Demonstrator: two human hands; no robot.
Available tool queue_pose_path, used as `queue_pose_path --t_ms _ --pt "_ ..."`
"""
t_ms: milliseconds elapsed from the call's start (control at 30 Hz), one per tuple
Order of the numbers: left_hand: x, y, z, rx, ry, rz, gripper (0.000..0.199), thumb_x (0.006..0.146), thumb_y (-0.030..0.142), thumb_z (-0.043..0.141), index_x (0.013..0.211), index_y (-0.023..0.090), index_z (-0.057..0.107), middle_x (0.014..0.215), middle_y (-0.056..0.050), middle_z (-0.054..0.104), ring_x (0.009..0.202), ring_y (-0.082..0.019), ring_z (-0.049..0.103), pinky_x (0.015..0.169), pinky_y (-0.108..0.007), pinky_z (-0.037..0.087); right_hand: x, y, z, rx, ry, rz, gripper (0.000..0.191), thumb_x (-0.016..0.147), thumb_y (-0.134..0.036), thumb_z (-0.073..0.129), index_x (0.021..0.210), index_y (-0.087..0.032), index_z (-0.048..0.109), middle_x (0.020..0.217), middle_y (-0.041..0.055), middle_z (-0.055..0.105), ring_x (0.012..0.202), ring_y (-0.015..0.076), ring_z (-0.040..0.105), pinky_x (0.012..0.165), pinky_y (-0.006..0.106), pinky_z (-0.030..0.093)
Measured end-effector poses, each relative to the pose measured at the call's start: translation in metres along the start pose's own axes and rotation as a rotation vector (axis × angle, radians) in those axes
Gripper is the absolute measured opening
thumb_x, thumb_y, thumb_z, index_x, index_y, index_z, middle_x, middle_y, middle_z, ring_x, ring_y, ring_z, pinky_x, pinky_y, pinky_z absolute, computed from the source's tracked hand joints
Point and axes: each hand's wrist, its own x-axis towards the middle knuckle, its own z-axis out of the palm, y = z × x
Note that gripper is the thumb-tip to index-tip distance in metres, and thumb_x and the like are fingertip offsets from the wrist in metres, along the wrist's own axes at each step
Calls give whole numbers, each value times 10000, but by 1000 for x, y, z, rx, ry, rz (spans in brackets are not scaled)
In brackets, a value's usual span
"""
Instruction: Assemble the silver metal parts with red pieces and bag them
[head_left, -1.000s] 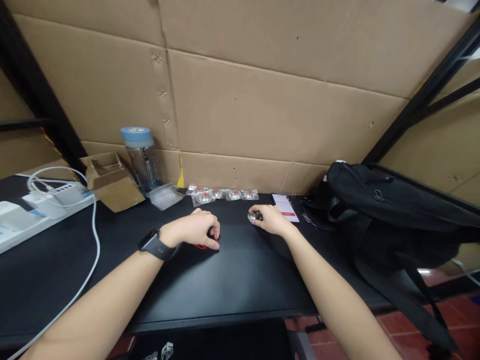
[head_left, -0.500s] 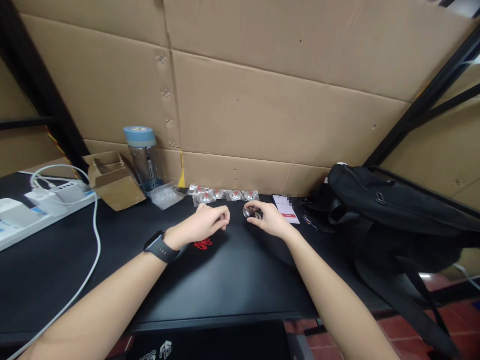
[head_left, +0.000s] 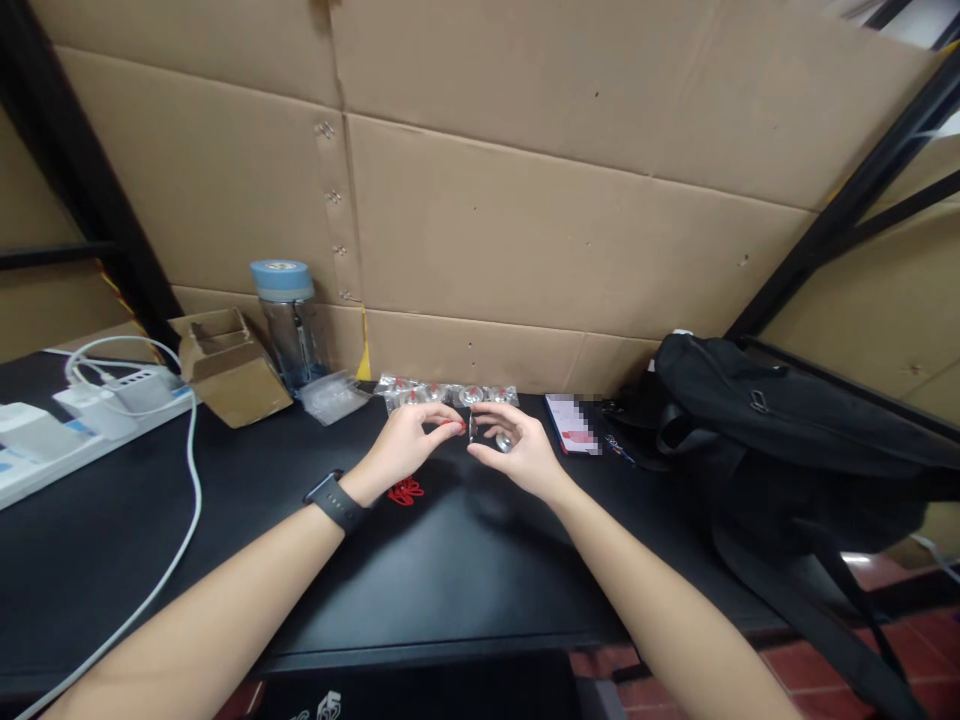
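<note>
My left hand (head_left: 420,432), with a dark watch (head_left: 335,500) on its wrist, pinches a small red piece (head_left: 459,427) whose kind I cannot make out. Facing it, my right hand (head_left: 521,445) grips a thin, shiny round disc (head_left: 472,428) by its edges, turned nearly edge-on to me. The red piece is close to the disc; whether they touch I cannot tell. Another small shiny round piece (head_left: 504,441) shows by the right fingers. Below the left hand lies a bundle of looped red cord (head_left: 406,490) on the black tabletop (head_left: 442,580).
Several clear packets with round pieces (head_left: 472,395) line the back. To the left are a plastic bag (head_left: 334,398), a cardboard box (head_left: 236,375), a bottle (head_left: 285,310) and a power strip (head_left: 150,410). A phone (head_left: 571,424) and a black backpack (head_left: 787,430) lie right.
My left hand has moved right and now shows a red piece in its fingertips. My right hand has shifted left and turned the disc edge-on, bringing both hands together.
</note>
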Motion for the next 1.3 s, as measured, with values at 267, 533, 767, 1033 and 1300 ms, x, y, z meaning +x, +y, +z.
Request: queue_pose_path --t_ms 267,533,767,1033,1300 --pt "-3 3 11 22 113 82 198 907 379 645 897 211 749 1120 -66 634 1131 -229 598 1074 -388 439 -2 -1 10 61 29 -16 523 752 -329 837 1222 -248 622 1230 91 700 1149 255 688 887 348 561" --pt "-6 6 14 89 134 69 186 913 363 634 900 212 742 1042 -49 594 1057 -219 591 1022 -362 450 -2 1 13 89 100 36 478 713 -359 867 1098 -233 612 1201 93 702 1102 261 710 838 336 567" --pt "-10 6 18 216 205 98 129 917 313 634 911 226 728 1049 -47 578 1051 -219 592 991 -371 442 -3 1 16 138 86 52 406 702 -364 869 946 -218 579 1248 104 697 1072 251 721 841 331 573" --pt "-12 12 16 371 206 132 85 918 255 627 907 239 709 1068 -47 588 1108 -250 575 984 -436 397 -4 4 20 159 116 61 398 694 -335 880 934 -212 587 1214 95 709 1038 248 732 796 310 574" --pt "-9 7 15 241 181 192 106 920 276 631 880 223 714 1026 -44 571 1052 -215 580 970 -368 435 -2 5 18 196 109 123 385 678 -361 886 889 -191 612 1205 99 709 976 240 745 817 333 598"
